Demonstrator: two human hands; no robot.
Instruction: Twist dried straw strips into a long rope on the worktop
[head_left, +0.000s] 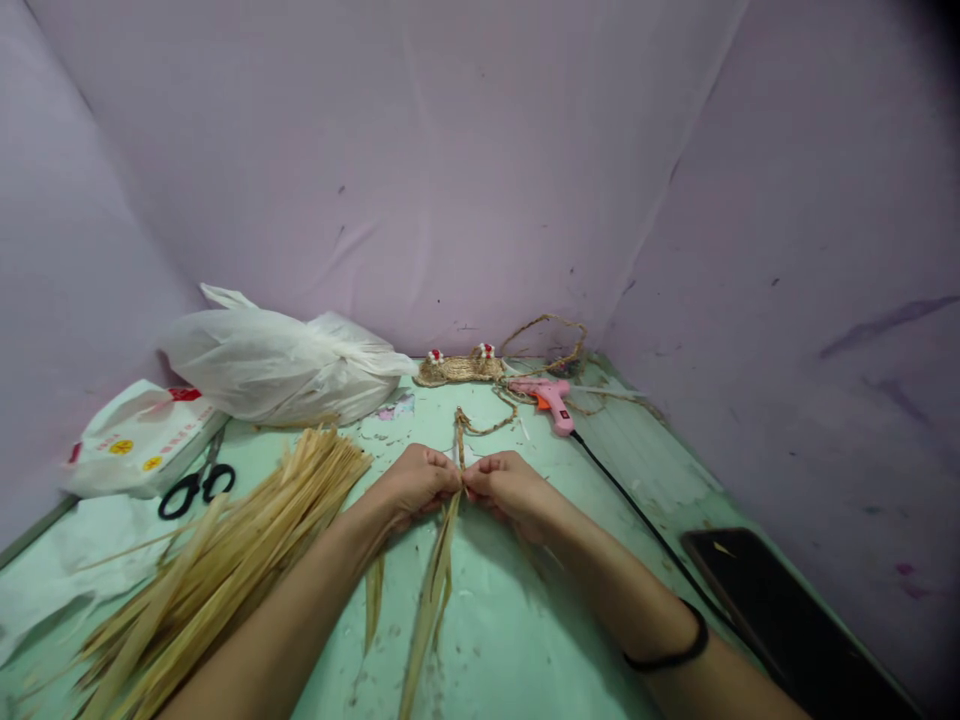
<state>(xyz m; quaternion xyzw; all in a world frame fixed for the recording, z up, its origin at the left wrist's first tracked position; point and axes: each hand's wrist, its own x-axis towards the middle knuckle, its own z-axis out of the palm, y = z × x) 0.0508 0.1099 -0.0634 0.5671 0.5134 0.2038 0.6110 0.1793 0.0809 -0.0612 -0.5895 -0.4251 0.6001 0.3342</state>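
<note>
Near the middle of the table, my left hand (420, 483) and my right hand (504, 488) meet with their fingertips pinched on a braided straw cord (460, 440). The finished twist runs away from me, then curves right toward the glue gun. From under my fingers, loose flat straw strands (433, 600) hang toward me. Both hands are closed, and the exact grip point is hidden by the fingers. Left of my left forearm lies a large bundle of dry straw strips (247, 560); a short loose strip (374, 600) rests beside that forearm.
A pink glue gun (556, 405) with a black cable lies at the back right, near a woven straw piece (459, 371) with red-and-white flowers. Black-handled scissors (199, 488), a tissue pack (142, 440) and a white plastic bag (292, 365) stand left. A phone (780, 610) lies right.
</note>
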